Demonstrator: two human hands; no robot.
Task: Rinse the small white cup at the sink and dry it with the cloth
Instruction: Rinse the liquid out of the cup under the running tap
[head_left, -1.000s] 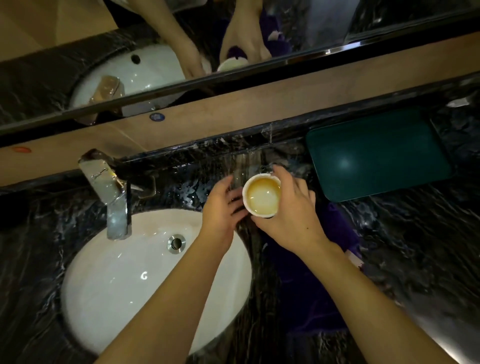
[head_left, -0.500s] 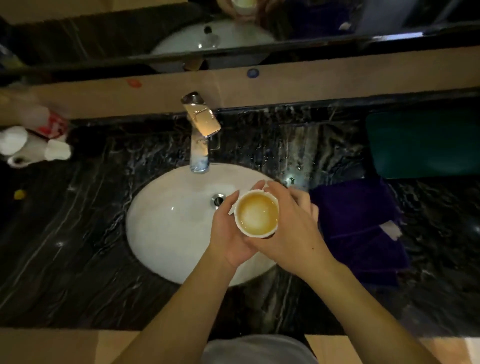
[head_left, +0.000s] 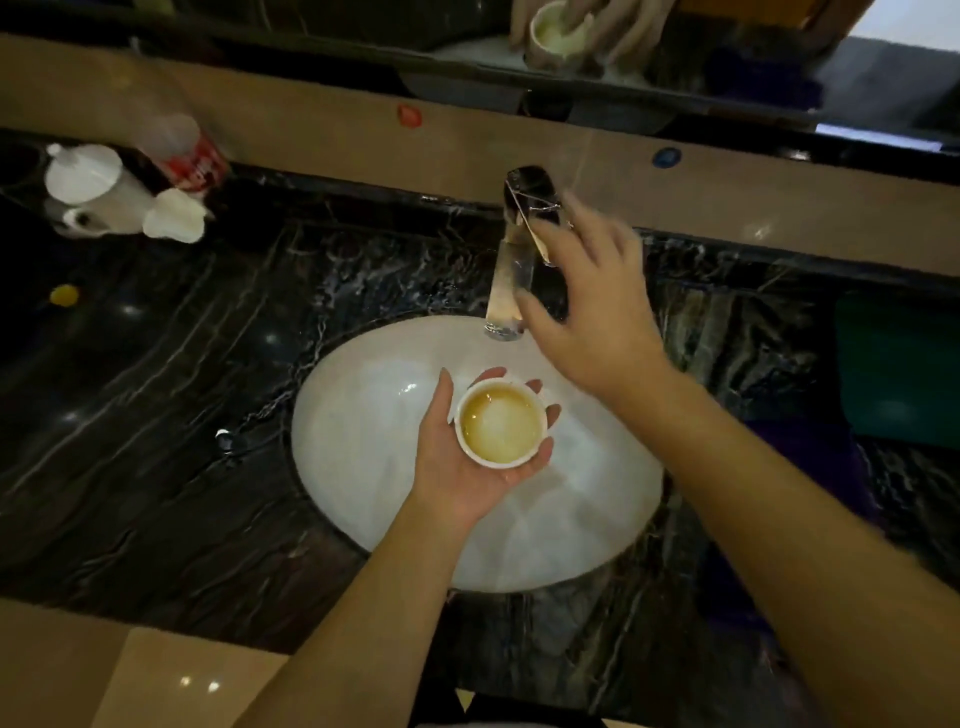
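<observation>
**Cup held over basin, tap not yet running**

Nearest you, your left hand (head_left: 467, 452) cradles the small white cup (head_left: 500, 421) upright, fingers curled around its wall and clamped on it, over the middle of the white oval basin (head_left: 374, 467). The cup holds a shallow yellowish liquid; tip that out first, low over the basin, so nothing splashes onto the black marble counter (head_left: 156, 441).

Beyond it, your right hand (head_left: 587, 306) reaches at the chrome faucet (head_left: 511, 270), fingers spread apart and holding nothing; whether they touch the lever I cannot tell, as the hand is blurred. No water is visible. I judge a gentle flow best, with the cup brought forward under the spout.

The basin gives open room on all sides of the cup. The purple cloth (head_left: 810, 467) lies to the right, partly hidden by your forearm. At far left stand a white teapot (head_left: 88, 182) and a red-labelled can (head_left: 195, 161), well apart from your working area.
</observation>
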